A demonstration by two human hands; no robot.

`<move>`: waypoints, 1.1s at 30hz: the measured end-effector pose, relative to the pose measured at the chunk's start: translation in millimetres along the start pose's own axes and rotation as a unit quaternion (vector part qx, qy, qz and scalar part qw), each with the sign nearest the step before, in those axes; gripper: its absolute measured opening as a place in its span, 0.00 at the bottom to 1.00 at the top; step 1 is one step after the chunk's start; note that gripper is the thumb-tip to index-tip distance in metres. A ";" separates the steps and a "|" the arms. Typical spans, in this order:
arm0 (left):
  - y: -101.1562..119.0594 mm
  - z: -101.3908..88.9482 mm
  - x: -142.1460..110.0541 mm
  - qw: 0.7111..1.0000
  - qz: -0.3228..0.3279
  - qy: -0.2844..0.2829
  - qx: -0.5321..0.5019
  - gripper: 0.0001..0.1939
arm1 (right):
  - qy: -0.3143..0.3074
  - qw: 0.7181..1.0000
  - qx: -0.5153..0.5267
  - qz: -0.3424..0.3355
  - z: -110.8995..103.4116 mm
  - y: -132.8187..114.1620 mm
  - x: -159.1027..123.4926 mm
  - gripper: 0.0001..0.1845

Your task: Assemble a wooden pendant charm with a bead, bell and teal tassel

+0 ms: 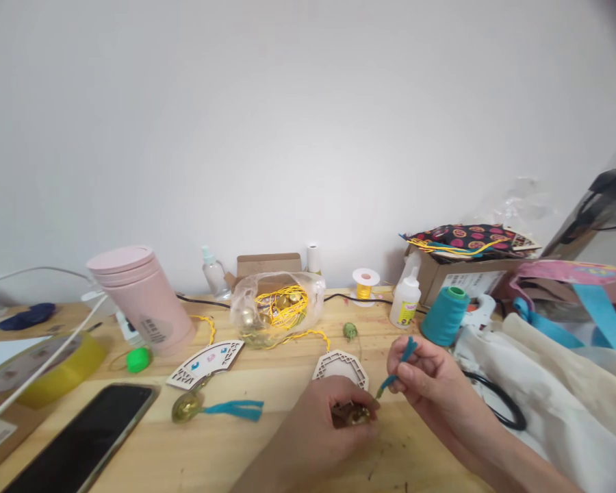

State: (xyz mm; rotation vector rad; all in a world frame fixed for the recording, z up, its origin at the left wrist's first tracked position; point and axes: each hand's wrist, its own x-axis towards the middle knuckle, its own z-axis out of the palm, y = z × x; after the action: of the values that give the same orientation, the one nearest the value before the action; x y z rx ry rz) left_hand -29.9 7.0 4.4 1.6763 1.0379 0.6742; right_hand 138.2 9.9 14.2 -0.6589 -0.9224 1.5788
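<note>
My left hand [333,418] is closed around a gold bell [359,415], which the fingers partly cover. Blue thread [390,381] is pinched between the thumb and fingers of my right hand [431,380], its lower end reaching toward the bell. Just beyond my left hand lies an eight-sided wooden pendant [341,366] with latticed edges and a yellow cord, its near part hidden. Farther left rests a fan-shaped wooden pendant [208,364], with another gold bell [187,407] and a blue tassel [239,409] below it.
A phone [82,438], tape roll [66,373] and pink tumbler [146,301] occupy the left. Behind are a plastic bag of bells and cord [280,311], a glue bottle [405,302] and a teal thread cone [444,318]. White cloth [528,370] lies at right.
</note>
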 end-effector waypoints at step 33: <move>11.0 -1.0 -1.3 0.935 0.198 -0.121 0.270 0.08 | -0.073 0.991 -0.112 -0.029 -7.4 -6.7 2.2 0.15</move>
State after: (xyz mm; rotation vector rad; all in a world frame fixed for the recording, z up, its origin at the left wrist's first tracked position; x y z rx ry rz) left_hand -27.8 5.0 15.1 2.4233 0.7470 0.4313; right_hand 147.4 14.0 16.1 -0.6725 -1.2314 1.5001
